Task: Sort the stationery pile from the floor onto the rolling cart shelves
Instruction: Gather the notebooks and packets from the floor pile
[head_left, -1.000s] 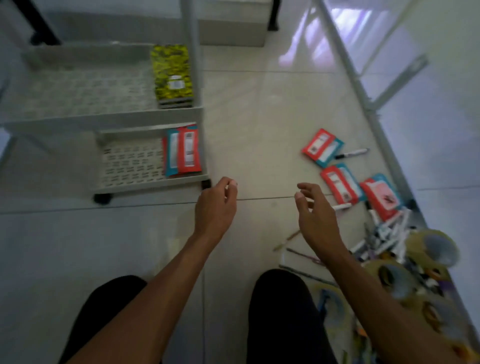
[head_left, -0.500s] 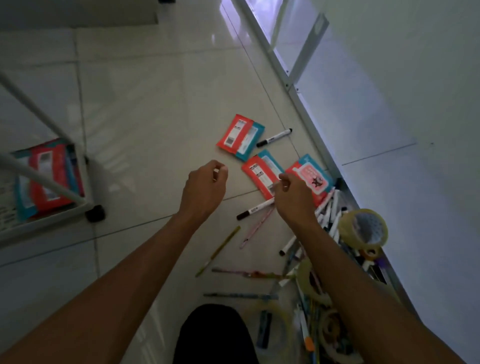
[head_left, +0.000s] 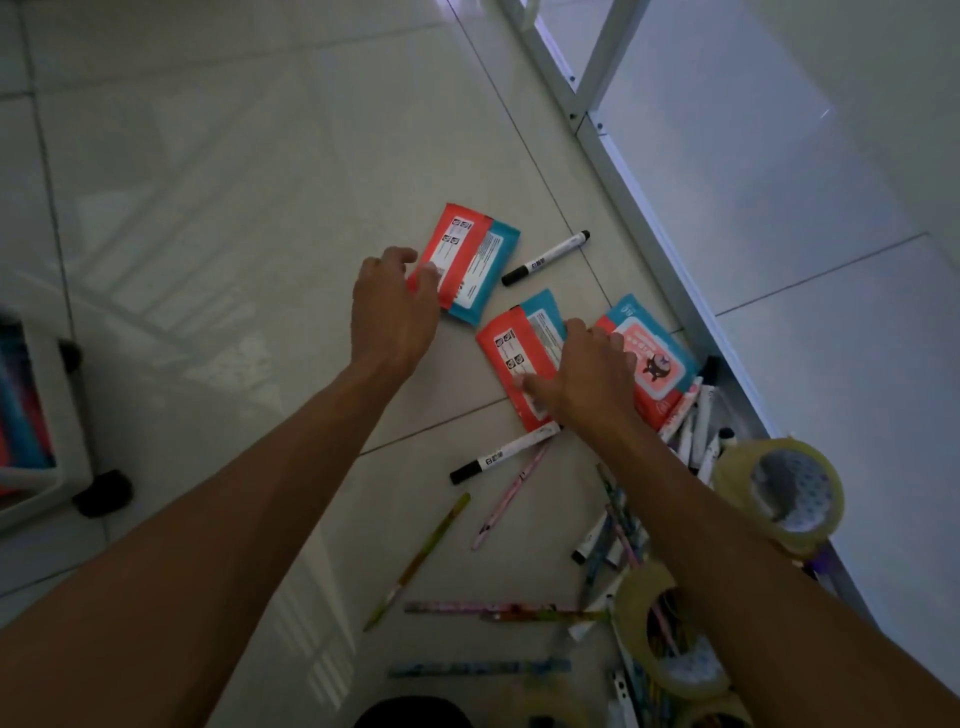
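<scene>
Head view, near to far: right hand (head_left: 587, 379) spread flat on middle red-teal packet (head_left: 511, 353), 1 o'clock; left hand (head_left: 395, 306) fingers loosely curled, touching far packet (head_left: 470, 265), 12 o'clock. Likely light, soft, slippery; pinch edges.

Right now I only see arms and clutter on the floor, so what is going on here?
A person is reaching down to a stationery pile on the pale tiled floor. The left hand touches the lower edge of the farthest red-and-teal flat packet. The right hand lies across two more red-and-teal packets, the middle one and one with a pink label. Neither is lifted yet. Black-capped white markers, patterned pens and clear tape rolls lie around. The white cart's corner shows at far left.
</scene>
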